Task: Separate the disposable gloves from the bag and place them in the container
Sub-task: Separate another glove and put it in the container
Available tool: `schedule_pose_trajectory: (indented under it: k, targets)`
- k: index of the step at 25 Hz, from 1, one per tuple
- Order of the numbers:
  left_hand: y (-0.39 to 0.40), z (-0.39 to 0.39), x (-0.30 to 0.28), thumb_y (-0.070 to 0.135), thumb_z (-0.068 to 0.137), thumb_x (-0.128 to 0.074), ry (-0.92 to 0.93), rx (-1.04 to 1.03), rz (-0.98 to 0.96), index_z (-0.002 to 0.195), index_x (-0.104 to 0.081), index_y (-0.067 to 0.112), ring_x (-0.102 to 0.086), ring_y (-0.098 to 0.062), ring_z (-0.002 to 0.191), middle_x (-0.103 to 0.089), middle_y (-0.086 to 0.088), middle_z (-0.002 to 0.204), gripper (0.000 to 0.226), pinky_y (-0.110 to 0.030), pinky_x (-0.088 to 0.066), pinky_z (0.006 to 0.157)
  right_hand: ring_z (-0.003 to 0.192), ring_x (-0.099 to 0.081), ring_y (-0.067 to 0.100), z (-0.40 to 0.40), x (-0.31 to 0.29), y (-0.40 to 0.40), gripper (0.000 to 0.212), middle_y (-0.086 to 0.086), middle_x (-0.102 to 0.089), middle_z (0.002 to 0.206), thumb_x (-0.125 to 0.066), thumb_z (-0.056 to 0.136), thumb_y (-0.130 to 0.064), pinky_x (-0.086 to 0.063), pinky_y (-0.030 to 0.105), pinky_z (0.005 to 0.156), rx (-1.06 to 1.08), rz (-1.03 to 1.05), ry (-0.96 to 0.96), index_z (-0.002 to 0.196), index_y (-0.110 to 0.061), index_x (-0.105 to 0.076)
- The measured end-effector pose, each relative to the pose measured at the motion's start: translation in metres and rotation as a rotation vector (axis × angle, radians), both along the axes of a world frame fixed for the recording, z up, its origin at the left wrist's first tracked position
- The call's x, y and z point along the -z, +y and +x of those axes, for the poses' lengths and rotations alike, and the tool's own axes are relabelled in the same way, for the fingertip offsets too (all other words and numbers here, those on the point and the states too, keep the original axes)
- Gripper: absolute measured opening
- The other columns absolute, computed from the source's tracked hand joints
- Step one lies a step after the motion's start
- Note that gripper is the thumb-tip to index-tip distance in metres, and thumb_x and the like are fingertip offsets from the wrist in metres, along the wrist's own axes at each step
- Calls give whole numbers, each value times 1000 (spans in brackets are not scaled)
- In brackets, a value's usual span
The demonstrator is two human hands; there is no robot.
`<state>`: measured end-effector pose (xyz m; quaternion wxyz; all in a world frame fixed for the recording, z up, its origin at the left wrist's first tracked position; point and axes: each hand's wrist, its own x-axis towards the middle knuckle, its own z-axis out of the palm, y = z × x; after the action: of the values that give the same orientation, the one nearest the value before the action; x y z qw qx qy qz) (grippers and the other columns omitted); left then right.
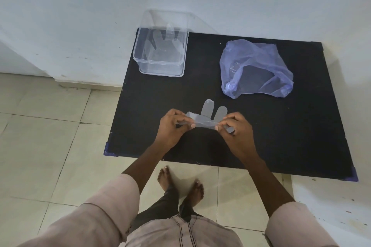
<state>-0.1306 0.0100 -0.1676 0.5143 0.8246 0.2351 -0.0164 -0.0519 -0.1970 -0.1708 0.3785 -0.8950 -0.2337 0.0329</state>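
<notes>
A thin clear disposable glove (206, 115) is stretched between my two hands above the near middle of the black table (200, 86). My left hand (172, 126) pinches its left end and my right hand (234, 129) pinches its right end; two glove fingers stick up behind. A clear plastic container (140, 60) stands at the table's far left corner with at least one clear glove (164, 44) inside. A crumpled bluish see-through bag (255, 66) lies at the far right, mouth toward me; its contents are unclear.
The table stands against a white wall, over a pale tiled floor. Blue corner caps (107, 149) mark its near corners. My bare feet are just below the table's near edge.
</notes>
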Motion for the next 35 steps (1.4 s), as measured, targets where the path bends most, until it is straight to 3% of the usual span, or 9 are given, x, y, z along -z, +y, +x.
schedule_pose_trajectory:
  k: [3,6,10,14,18,23,27,35]
  targets:
    - [3,5,-9,18,86,-70,-7,20,-162,96,-73,14,-65,-22,101,-63,-2,110,11,-26,-62,66,84,-55,15,0,-10,1,19,21,-69,97,-72,82,-13,-48,31,82,18,17,50,92,4,-68]
    - [6,9,-16,20,89,-68,-54,44,-283,105,-74,9,-67,-27,102,-69,-10,110,21,-40,-63,73,83,-59,13,-2,-21,1,16,14,-70,98,-71,83,-11,-49,22,79,31,119,89,96,-1,-70]
    - [8,14,-28,21,87,-70,-81,36,-304,102,-77,8,-71,-29,93,-74,-13,102,20,-44,-62,78,77,-68,11,-1,-37,3,11,-6,-68,90,-67,87,-12,-56,17,53,73,306,251,95,-19,-68]
    - [7,14,-38,14,86,-71,-106,-4,-387,99,-76,2,-68,-33,80,-73,-23,94,19,-46,-59,77,74,-68,9,4,-47,5,7,-3,-71,84,-65,89,-13,-54,18,50,151,426,392,88,-18,-70]
    - [4,13,-43,13,89,-68,-122,-3,-389,97,-75,2,-67,-27,81,-72,-25,89,15,-41,-60,76,74,-68,15,5,-47,4,6,4,-72,83,-64,89,-14,-56,20,52,155,440,424,87,-13,-70]
    - [2,14,-47,13,89,-68,-139,-2,-390,100,-75,3,-69,-26,81,-72,-28,94,16,-31,-62,72,67,-68,2,6,-55,4,24,-7,-68,76,-60,91,-10,-51,11,52,148,433,444,77,-29,-66]
    - [0,17,-49,20,90,-66,-143,-16,-404,101,-75,3,-71,-25,80,-73,-24,93,21,-30,-61,72,71,-69,17,6,-54,2,17,1,-71,81,-59,93,-12,-55,17,58,140,407,458,82,-21,-68]
    - [1,28,-65,13,90,-66,-83,-145,-511,94,-74,-2,-70,-27,83,-71,-27,93,17,-31,-60,74,86,-72,24,15,-66,12,13,12,-75,89,-59,92,-8,-59,31,67,182,580,671,88,-2,-70]
